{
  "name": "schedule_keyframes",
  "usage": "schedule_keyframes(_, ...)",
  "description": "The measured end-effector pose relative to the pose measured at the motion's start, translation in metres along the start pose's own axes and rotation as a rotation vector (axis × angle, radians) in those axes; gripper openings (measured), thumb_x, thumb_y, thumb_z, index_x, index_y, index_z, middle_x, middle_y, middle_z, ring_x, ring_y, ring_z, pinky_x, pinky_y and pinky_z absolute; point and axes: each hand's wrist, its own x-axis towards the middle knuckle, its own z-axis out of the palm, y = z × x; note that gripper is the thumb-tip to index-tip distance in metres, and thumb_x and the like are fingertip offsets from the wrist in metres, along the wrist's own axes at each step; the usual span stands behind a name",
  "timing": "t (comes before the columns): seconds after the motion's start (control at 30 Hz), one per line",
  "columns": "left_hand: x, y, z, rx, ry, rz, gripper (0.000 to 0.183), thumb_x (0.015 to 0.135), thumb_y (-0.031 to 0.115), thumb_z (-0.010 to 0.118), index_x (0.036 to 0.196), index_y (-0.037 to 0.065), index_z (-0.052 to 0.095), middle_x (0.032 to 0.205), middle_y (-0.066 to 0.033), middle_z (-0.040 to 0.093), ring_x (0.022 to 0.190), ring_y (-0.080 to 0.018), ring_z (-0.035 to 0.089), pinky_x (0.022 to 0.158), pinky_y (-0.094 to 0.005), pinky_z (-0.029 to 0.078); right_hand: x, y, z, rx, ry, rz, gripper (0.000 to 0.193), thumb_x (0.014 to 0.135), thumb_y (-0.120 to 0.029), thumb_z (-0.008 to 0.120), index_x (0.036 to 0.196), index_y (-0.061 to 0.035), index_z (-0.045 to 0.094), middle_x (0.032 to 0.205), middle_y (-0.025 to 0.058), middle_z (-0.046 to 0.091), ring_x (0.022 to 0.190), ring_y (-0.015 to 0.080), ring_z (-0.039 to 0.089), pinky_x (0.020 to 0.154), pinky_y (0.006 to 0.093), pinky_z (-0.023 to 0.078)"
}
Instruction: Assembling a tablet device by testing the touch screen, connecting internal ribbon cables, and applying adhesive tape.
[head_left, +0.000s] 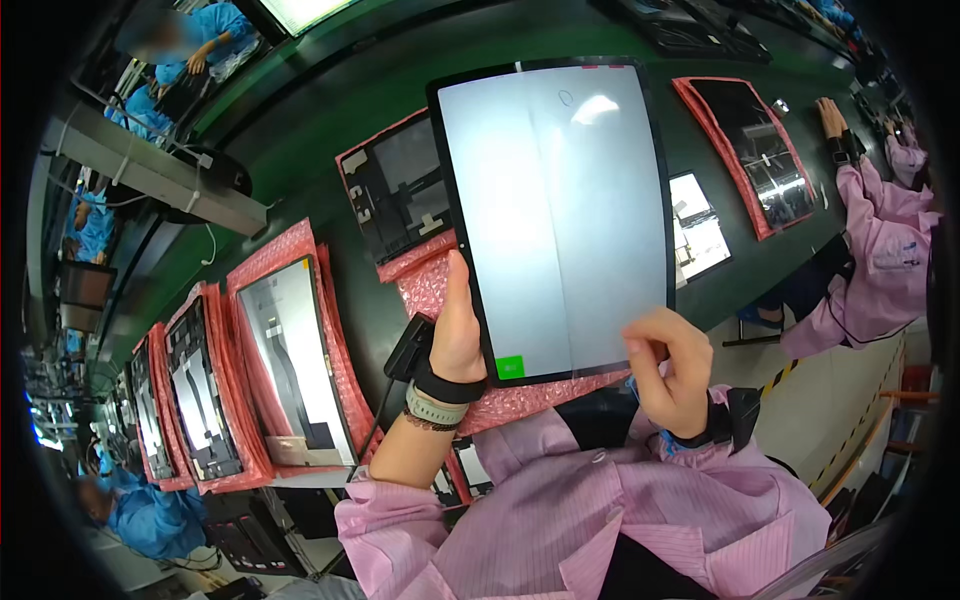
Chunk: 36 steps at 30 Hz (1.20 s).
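Note:
A tablet-sized screen (610,220) with a black border is held up in front of me. Its face glows white, with a green square in the lower left corner and a thin lengthwise line down the middle. My left hand (458,335) grips its left edge, thumb along the side and the other fingers hidden behind. At the lower right of the screen, my right hand (675,370) is curled, thumb and forefinger drawn together close to the glass. Whatever those fingertips may hold is too small to make out. Both wrists wear black bands.
Pink bubble wrap (425,285) and a dark panel (400,185) lie behind the screen on the green bench (300,160). Several wrapped panels (290,360) line the left. Rightward are a lit panel (697,225), a wrapped dark panel (755,150) and a pink-sleeved co-worker (885,250).

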Motion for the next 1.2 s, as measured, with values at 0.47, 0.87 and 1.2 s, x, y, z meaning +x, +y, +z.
schedule_keyframes(0.47,-0.012,-0.004,0.004,0.164,0.069,0.089,0.059,0.094,0.051,0.024,0.128,0.006,0.039,0.116,-0.0057,0.053,0.103,-0.0178,0.053,0.087,-0.0313,0.043,-0.039,0.027,-0.006,-0.019,0.275,-0.108,0.014,0.070,0.009,0.055,0.082,0.0016,0.056,0.061,0.0077,0.051,0.053,0.0180,0.042,0.049,0.0278,0.031)
schedule_keyframes(0.87,-0.010,0.002,0.006,0.120,0.039,0.036,0.058,0.094,0.051,0.026,0.126,0.005,0.043,0.114,-0.0062,0.055,0.099,-0.0183,0.056,0.083,-0.0307,0.046,-0.048,0.035,-0.006,0.090,0.336,-0.176,0.015,0.076,-0.002,0.051,0.091,0.0032,0.053,0.066,0.0107,0.054,0.060,0.0186,0.046,0.055,0.0294,0.035)
schedule_keyframes(1.2,-0.005,-0.004,-0.005,-0.092,0.032,-0.026,0.059,0.093,0.053,0.026,0.127,0.007,0.042,0.116,-0.0076,0.054,0.101,-0.0214,0.056,0.084,-0.0342,0.047,-0.019,0.031,-0.002,0.413,0.287,0.131,0.052,0.092,-0.026,0.039,0.132,0.0056,0.029,0.128,0.0188,0.038,0.113,0.0253,0.042,0.094,0.0363,0.033)
